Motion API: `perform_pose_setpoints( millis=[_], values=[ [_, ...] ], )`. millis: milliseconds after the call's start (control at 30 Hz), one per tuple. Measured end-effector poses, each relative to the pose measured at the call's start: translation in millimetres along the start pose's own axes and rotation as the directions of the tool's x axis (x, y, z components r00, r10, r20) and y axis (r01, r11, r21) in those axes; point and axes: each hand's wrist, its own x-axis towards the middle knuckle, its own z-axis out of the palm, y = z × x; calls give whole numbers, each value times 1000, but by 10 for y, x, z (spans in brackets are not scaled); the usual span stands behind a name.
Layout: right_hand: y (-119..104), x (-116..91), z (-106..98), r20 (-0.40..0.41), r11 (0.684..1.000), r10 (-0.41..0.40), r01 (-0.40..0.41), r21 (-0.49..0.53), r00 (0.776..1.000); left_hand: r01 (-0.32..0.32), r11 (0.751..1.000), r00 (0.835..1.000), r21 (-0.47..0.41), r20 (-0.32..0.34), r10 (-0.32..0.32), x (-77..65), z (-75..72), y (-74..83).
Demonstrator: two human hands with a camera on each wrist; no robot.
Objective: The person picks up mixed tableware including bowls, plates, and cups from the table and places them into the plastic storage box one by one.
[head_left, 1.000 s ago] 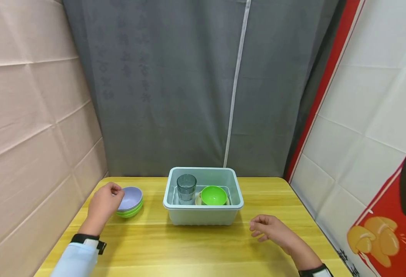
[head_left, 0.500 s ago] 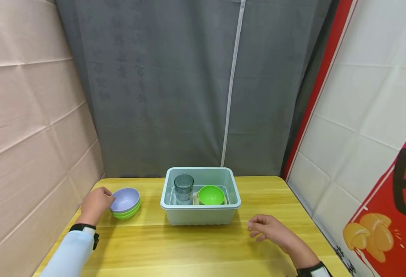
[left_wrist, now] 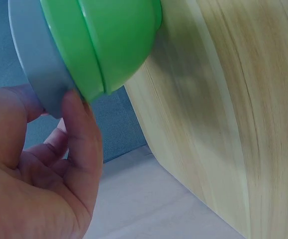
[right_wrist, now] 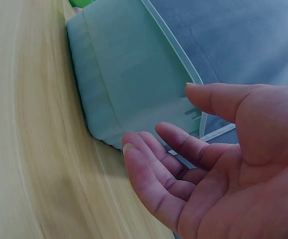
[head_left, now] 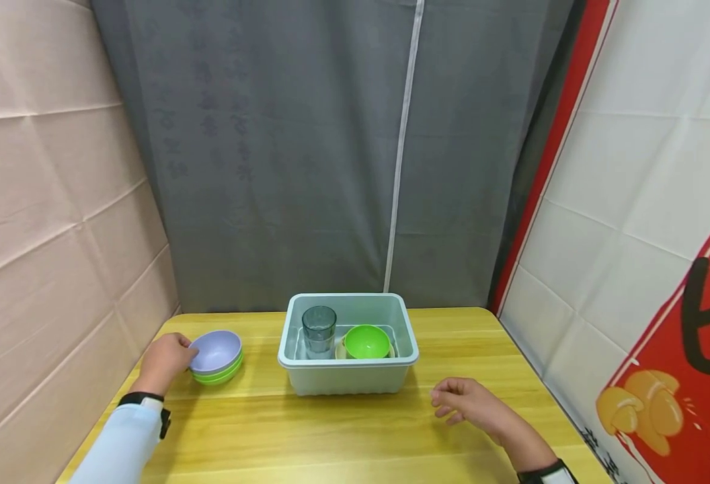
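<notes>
On the left side of the table, a purple bowl (head_left: pixel 217 351) sits nested on top of green bowls (head_left: pixel 220 376). My left hand (head_left: pixel 166 363) pinches the purple bowl's rim at its left side. In the left wrist view, thumb and finger close over the rim of the purple bowl (left_wrist: pixel 37 55), with the green bowls (left_wrist: pixel 109 40) just below. My right hand (head_left: pixel 466 403) hovers over the table at the right, fingers loosely bent and holding nothing. The right wrist view has the right hand (right_wrist: pixel 218 154) beside the pale green bin (right_wrist: pixel 129 64).
In the middle of the wooden table (head_left: pixel 319 444) stands the bin, holding a clear grey glass (head_left: pixel 319 329) and a green bowl (head_left: pixel 367 342). A grey curtain (head_left: pixel 282 168) hangs behind. Pale panels flank the table at left and right.
My left hand has come down from above the stack's left side to the purple bowl's rim and now pinches it. The right hand stays nearly still. The head view has shifted slightly.
</notes>
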Motion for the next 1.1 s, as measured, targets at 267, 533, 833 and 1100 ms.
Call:
perform_pose_setpoints(
  millis=[267,533,833,1100],
  values=[
    [1,-43,-1,2,1000,-4,4,6,1000,17,1000,1000,-21,-12,-17,19,-14,-15],
    [10,-62,-1,-3,1000,0,0,3,1000,53,996,999,-78,8,-52,-11,-72,22],
    [0,-67,-10,-9,1000,-3,3,-1,1000,42,981,999,-192,29,-37,-6,-141,-82],
    [-9,-76,-84,-20,1000,-3,3,-7,1000,28,956,998,-293,54,-13,-137,-257,-51]
  ],
)
